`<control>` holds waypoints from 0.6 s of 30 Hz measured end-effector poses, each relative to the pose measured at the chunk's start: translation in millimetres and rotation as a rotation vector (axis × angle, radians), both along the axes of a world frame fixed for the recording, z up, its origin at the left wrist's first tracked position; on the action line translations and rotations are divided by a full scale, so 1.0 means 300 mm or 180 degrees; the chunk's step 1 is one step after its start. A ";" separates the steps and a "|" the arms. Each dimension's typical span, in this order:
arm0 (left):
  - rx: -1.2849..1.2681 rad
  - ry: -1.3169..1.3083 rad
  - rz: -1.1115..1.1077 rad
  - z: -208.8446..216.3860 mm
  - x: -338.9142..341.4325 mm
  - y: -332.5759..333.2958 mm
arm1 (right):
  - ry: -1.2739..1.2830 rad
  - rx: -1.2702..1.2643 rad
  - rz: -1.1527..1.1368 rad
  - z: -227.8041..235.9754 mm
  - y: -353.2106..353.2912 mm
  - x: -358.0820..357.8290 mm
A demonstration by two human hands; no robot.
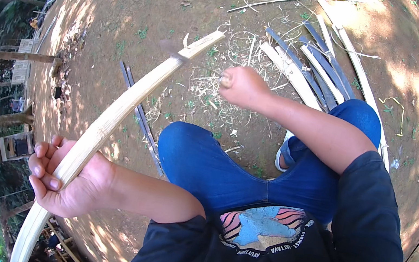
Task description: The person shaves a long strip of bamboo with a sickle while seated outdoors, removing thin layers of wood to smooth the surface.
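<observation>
Head view: strip (pixel 121 106) across left hand (pixel 84 183)

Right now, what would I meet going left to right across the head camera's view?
The left hand → dark strips on the ground → the right hand → a white shoe → a thin yellow strand on the ground.

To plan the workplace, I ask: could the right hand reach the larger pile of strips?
Probably yes: the right hand is near the larger pile of strips, and nothing visible blocks the way. But it seems closed around a tool handle, so it may need freeing first.
</observation>
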State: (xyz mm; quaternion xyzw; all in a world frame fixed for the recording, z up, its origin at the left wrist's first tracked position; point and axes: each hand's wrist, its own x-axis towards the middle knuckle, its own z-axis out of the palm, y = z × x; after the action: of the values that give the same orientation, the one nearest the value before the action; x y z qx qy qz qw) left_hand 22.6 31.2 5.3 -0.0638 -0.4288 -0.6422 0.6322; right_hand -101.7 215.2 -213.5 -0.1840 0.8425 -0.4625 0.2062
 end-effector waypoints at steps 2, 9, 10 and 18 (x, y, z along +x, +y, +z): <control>0.0033 0.0076 0.0007 -0.004 0.007 -0.022 | 0.0269 -0.0421 0.0306 0.068 0.000 0.069; -0.0007 0.0028 -0.0147 0.021 0.027 -0.008 | 0.0099 0.0197 0.0147 -0.030 0.015 -0.008; -0.0020 0.0109 -0.0299 0.023 0.041 -0.025 | 0.0284 0.0064 0.0291 0.029 0.013 0.036; 0.0065 0.0229 -0.0335 0.040 0.041 -0.057 | 0.0045 0.0223 0.0006 -0.054 0.016 0.005</control>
State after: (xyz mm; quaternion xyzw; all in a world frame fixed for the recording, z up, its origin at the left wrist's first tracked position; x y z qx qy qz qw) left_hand 34.8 14.3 17.4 -0.1028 -0.3953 -0.6761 0.6132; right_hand -100.3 219.9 -229.7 -0.1807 0.8594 -0.4312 0.2070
